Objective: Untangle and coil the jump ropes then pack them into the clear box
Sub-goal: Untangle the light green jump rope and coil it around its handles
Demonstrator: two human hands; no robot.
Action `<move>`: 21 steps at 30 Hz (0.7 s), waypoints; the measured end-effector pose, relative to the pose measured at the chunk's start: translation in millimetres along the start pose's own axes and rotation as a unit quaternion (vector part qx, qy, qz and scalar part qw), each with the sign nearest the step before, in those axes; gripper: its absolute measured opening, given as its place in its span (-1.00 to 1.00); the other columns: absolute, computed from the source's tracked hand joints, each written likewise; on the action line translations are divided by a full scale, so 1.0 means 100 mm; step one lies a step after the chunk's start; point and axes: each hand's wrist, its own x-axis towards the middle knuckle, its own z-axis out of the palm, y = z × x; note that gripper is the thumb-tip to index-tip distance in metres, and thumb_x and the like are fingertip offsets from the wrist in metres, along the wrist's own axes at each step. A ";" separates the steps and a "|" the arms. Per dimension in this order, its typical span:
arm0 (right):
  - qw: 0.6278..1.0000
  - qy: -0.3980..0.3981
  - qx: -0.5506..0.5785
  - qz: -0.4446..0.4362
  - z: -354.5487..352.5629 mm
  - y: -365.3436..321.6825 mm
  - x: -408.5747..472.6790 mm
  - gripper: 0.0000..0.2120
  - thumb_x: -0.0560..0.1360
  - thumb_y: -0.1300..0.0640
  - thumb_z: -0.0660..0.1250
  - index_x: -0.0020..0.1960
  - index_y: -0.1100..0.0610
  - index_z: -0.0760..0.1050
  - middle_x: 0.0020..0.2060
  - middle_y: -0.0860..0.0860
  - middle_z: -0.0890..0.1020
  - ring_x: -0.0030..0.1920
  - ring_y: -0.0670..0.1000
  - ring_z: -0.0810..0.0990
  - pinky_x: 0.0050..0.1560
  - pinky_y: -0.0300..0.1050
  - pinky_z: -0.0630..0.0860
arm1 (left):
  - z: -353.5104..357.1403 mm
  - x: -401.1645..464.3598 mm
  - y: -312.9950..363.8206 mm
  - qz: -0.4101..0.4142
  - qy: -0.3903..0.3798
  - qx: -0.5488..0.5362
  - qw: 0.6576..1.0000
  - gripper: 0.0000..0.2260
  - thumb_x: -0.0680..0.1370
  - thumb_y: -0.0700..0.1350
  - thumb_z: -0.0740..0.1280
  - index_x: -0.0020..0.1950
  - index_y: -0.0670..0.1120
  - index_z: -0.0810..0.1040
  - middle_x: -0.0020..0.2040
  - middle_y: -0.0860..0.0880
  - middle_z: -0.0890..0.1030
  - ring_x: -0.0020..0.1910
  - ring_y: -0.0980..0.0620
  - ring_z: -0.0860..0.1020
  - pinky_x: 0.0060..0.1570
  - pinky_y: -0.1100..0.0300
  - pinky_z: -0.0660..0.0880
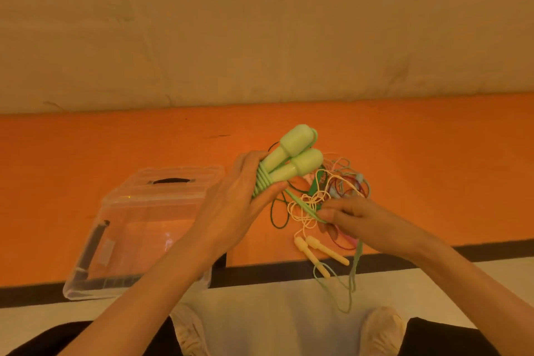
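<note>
My left hand [231, 205] grips two light green jump rope handles [294, 159] held side by side, with several turns of their green cord wound round the grip ends. My right hand [349, 217] pinches the loose green cord [303, 208], which runs on past the hand and hangs over the table's front edge. Behind my hands a tangle of cream, dark green and red ropes [332, 188] lies on the orange table. Two cream handles [318, 251] lie at the table's front edge. The clear box [95, 254] stands open at the left, its inside mostly bare.
The box's clear lid [173, 182] with a dark handle lies just behind the box. The orange table [115, 147] has a dark front edge [274, 269]. My knees and two light shoes [381, 329] show below it on a pale floor. A cloth backdrop hangs behind.
</note>
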 end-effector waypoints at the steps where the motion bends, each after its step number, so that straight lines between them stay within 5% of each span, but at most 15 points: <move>1: 1.000 0.006 0.006 -0.011 -0.01 -0.03 0.00 -0.68 0.62 0.11 0.17 -0.26 0.14 0.52 -0.41 -0.15 0.52 -0.36 -0.24 0.43 -0.24 -0.40 0.32 | -0.01 0.04 -0.02 -0.004 0.004 0.007 1.000 -0.59 0.54 0.26 0.15 0.31 0.10 0.33 0.09 0.15 0.44 -0.06 0.13 0.45 -0.15 0.07 0.44; 5: 0.999 0.013 0.003 -0.032 -0.03 -0.19 0.01 -0.70 0.61 0.10 0.20 -0.28 0.02 0.51 -0.39 -0.14 0.55 -0.34 -0.24 0.45 -0.24 -0.35 0.33 | -0.04 0.18 0.00 0.018 0.020 0.049 0.998 -0.59 0.54 0.27 0.13 0.34 0.14 0.30 0.13 0.17 0.42 -0.07 0.13 0.46 -0.15 0.07 0.47; 16: 0.988 -0.027 0.139 -0.065 -0.06 -0.49 -0.04 -0.63 0.59 -0.04 0.13 -0.22 0.18 0.49 -0.34 0.02 0.53 -0.24 -0.04 0.52 -0.03 -0.15 0.47 | -0.17 0.38 0.12 0.061 0.047 0.086 0.993 -0.45 0.51 0.28 0.12 0.45 0.09 0.28 0.15 0.12 0.41 -0.06 0.13 0.47 -0.25 0.12 0.46; 21: 0.972 0.065 0.221 -0.051 -0.15 -0.57 -0.01 -0.64 0.55 -0.09 0.15 -0.26 0.13 0.49 -0.39 0.04 0.47 -0.34 -0.04 0.44 -0.25 -0.25 0.43 | -0.23 0.52 0.18 0.078 0.022 0.113 0.990 -0.38 0.51 0.28 0.07 0.54 0.13 0.12 0.15 0.08 0.37 -0.07 0.05 0.48 -0.27 0.10 0.44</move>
